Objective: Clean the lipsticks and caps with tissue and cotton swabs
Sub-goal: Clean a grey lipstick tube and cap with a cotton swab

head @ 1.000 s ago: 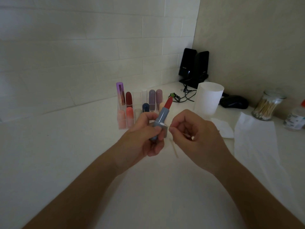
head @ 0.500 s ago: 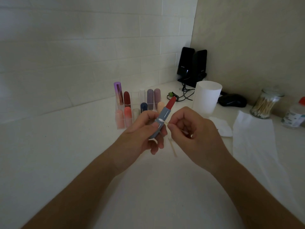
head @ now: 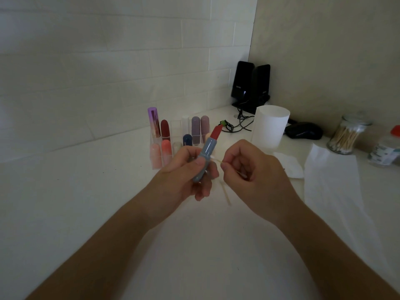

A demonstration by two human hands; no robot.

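Single head view, looking forward and down, close over counter corner.

Lipstick rack on the table, speakers in the corner behind, cup right of the rack, mouse beyond the cup, swab jar farther right, tissue sheet before the jar

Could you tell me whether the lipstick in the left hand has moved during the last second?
No, hardly: the lipstick held by the left hand still shows its red tip just right of the two mauve tubes behind it.
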